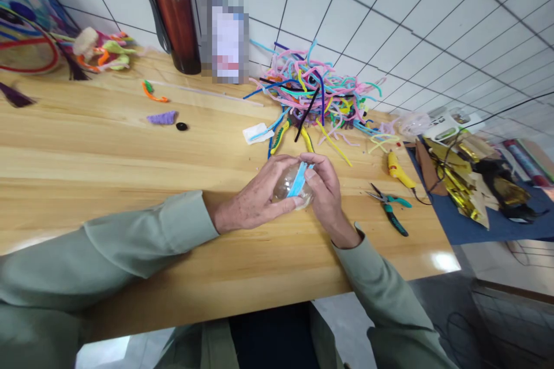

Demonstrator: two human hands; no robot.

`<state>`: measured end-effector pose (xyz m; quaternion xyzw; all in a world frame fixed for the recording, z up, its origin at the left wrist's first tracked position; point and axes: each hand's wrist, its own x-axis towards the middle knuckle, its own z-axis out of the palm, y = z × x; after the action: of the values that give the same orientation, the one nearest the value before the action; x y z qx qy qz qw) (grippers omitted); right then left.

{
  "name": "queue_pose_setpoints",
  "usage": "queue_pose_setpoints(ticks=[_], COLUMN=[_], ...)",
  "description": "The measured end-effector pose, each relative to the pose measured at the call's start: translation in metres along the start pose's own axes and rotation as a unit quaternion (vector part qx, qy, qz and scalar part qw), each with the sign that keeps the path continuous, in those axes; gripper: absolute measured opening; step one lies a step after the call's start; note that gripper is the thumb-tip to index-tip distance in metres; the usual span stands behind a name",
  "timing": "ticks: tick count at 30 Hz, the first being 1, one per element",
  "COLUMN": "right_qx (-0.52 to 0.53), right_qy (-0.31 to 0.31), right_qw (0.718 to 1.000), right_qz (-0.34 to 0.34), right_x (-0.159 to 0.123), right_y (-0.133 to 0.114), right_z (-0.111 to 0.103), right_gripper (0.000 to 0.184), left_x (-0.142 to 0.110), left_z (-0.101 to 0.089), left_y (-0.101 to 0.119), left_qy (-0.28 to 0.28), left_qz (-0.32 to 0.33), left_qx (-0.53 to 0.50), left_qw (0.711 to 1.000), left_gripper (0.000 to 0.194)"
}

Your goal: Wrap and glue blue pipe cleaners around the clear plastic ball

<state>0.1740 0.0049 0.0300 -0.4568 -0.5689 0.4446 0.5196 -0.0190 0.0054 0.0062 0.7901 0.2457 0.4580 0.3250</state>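
Between my two hands is a clear, rounded plastic piece [283, 185] that looks like a ball or dome. Light-blue strips [298, 180], like pipe cleaners laid side by side, lie across it. My left hand [255, 193] wraps round its left side, thumb along the near edge. My right hand [324, 184] closes on the right side, its thumb pressing on the blue strips. Just beyond the hands lie yellow-and-green handled pliers [280, 137], partly under a heap of coloured pipe cleaners [320, 89]. A small white packet [258, 134] rests left of those pliers.
Teal needle-nose pliers [392, 207] and a yellow glue gun [398, 170] lie right. A red-brown flask [171, 17] and a phone [225, 43] stand by the tiled wall. A purple coiled piece [162, 118] and black disc [182, 126] sit left. Gold foil [463, 184] lies far right.
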Motion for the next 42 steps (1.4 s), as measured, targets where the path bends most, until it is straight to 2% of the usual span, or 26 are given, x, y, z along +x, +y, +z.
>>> queue_pose_setpoints(ticks=[14,23,25,28,31,37,42], right_qx=[-0.014,0.007,0.017,0.017,0.014,0.000,0.026], right_qy=[-0.001,-0.012,-0.026,-0.054,-0.077,-0.097,-0.096], right_qw=[1.000,0.998,0.998,0.998,0.997,0.995,0.995], right_qz=[0.019,0.061,0.053,0.007,-0.017,-0.009,0.007], right_x=[-0.001,-0.001,-0.003,-0.005,-0.008,-0.012,-0.008], right_y=[0.001,0.003,0.002,0.002,0.001,0.000,0.001], right_z=[-0.003,-0.005,-0.007,-0.011,-0.013,-0.011,-0.014], right_gripper=[0.029,0.037,0.039,0.043,0.043,0.048,0.045], left_x=[0.000,-0.001,-0.001,-0.001,-0.001,-0.001,-0.001], left_z=[0.002,0.003,0.005,0.007,0.007,0.003,0.001], left_y=[-0.001,-0.001,-0.002,-0.003,-0.004,0.001,0.005], left_qy=[0.005,0.012,0.024,0.039,0.035,0.011,0.006], left_qz=[-0.001,0.017,0.029,0.038,0.024,-0.002,-0.006], left_qx=[0.007,0.022,0.027,0.030,0.013,-0.013,-0.009], left_qw=[1.000,1.000,0.999,0.998,0.999,1.000,1.000], left_gripper=[0.063,0.066,0.069,0.073,0.077,0.057,0.054])
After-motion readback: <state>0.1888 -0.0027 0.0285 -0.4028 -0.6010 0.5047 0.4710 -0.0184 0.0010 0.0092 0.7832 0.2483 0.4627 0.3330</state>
